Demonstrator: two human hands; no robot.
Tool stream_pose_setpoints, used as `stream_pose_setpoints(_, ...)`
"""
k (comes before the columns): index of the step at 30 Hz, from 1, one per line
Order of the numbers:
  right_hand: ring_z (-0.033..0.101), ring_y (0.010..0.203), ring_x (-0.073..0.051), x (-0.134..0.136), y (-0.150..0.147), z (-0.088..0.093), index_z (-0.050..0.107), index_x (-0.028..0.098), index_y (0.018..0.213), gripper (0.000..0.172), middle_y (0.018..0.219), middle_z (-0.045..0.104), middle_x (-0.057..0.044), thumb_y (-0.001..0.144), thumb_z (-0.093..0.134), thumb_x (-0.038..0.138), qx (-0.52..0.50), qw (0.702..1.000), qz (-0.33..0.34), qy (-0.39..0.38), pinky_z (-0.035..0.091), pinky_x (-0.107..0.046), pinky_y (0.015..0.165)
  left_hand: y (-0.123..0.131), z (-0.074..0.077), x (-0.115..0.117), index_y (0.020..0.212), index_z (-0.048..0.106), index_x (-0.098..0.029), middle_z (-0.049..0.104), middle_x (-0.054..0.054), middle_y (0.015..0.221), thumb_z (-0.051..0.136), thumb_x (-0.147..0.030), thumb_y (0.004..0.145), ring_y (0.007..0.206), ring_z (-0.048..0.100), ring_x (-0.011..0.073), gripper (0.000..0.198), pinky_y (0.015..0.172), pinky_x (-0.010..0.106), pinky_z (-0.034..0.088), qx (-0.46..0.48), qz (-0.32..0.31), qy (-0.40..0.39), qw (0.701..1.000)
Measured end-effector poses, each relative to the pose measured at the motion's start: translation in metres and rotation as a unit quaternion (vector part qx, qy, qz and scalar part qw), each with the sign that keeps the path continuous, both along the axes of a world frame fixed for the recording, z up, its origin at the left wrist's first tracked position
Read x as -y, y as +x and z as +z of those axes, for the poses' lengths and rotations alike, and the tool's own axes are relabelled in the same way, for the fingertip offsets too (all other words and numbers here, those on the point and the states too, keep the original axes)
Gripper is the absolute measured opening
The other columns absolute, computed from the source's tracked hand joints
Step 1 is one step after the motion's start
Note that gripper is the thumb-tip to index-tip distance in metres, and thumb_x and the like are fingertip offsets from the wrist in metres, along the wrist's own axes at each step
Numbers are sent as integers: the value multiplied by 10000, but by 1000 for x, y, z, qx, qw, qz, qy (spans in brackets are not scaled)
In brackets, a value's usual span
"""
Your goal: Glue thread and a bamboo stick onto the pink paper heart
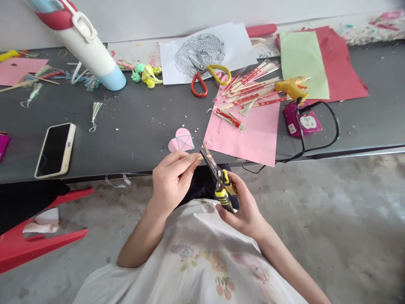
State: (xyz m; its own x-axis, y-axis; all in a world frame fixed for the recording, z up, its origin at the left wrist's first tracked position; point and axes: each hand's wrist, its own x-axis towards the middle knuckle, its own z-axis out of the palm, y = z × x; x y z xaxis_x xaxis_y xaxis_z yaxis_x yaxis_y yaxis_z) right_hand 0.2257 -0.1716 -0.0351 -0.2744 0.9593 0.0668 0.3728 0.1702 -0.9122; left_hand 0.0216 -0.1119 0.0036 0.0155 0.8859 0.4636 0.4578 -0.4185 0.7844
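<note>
Your L hand (172, 179) is pinched closed on a thin wooden stick (199, 158) by the bench (142, 122) front edge, its far end up at the snips' blades. Your R hand (245, 207) is curled part-closed round the snips (219, 174), w/ the yellow/blk handles spread and blades parted. Pink paper heart (183, 139) lies just beyond your L hand; pink sheet (249, 139) w/ wrapped sticks (251, 90) on it is to the R, nr the yellow glue gun (291, 88).

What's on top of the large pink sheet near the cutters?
On the pink sheet lie mainly red-patterned sticks, a red tassel and a pale tassel. They cover much of its far part; anything beneath them can't be seen.
</note>
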Motion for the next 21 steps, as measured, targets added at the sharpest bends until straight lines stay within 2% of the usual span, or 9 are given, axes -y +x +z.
stream_pose_setpoints(3,551,1190,-294,2,0,-1,293,267,1448,739,1339,504,-140,816,676,281,-8,1000,7,-9,545,-447,971,-3,3,-1,932,784,-284,711,26,833,687,-222,853,719,596,135,139,666,247,457,31,-16,-40,999)
stream_pose_setpoints(5,544,1203,-295,3,0,-2,284,273,1456,753,1349,497,-140,811,672,265,-18,1000,14,-16,525,-458,1000,-7,4,-2,890,784,-267,697,26,779,684,-279,864,686,588,126,104,628,242,448,92,-54,-126,986)
stream_pose_setpoints(7,527,1228,-298,4,0,-4,275,278,1466,774,1361,485,-137,801,671,251,-28,999,19,-16,496,-465,1034,-10,4,-3,855,780,-242,659,21,665,677,-371,869,590,552,112,166,536,234,414,179,-115,-237,948)
stream_pose_setpoints(9,505,1258,-299,4,0,-5,266,284,1476,792,1378,470,-133,797,670,241,-39,999,23,-17,475,-460,1057,-11,3,-3,852,778,-225,619,12,585,678,-432,859,514,510,97,230,461,222,368,245,-150,-304,908)
stream_pose_setpoints(11,491,1283,-293,4,1,-6,261,295,1483,797,1396,458,-125,800,667,236,-50,998,31,-29,465,-442,1067,-10,2,-1,883,781,-235,650,14,634,701,-406,846,539,535,95,192,471,214,389,254,-113,-278,920)
stream_pose_setpoints(13,492,1289,-283,4,1,-6,261,300,1486,787,1405,457,-118,810,658,232,-62,996,40,-43,461,-425,1071,-7,1,2,922,781,-268,708,15,767,722,-311,840,657,600,104,110,572,216,462,205,-42,-178,961)
stream_pose_setpoints(15,500,1286,-274,5,2,-6,260,295,1490,778,1412,460,-116,819,648,227,-74,995,44,-53,457,-413,1073,-4,0,4,946,779,-292,734,5,859,725,-220,833,754,631,110,144,665,222,497,130,4,-74,989)
stream_pose_setpoints(17,506,1286,-268,6,2,-7,265,285,1492,770,1417,464,-117,825,644,224,-82,994,47,-58,454,-404,1073,-3,-2,4,978,775,-293,738,-1,875,721,-163,828,775,640,108,206,686,218,505,66,10,-11,998)
stream_pose_setpoints(21,496,1302,-264,8,4,-9,288,280,1492,756,1435,461,-115,835,659,238,-97,990,58,-80,439,-393,1084,-6,-5,2,1020,763,-265,726,-5,865,701,-113,832,748,637,87,250,662,193,499,0,-2,23,1000)
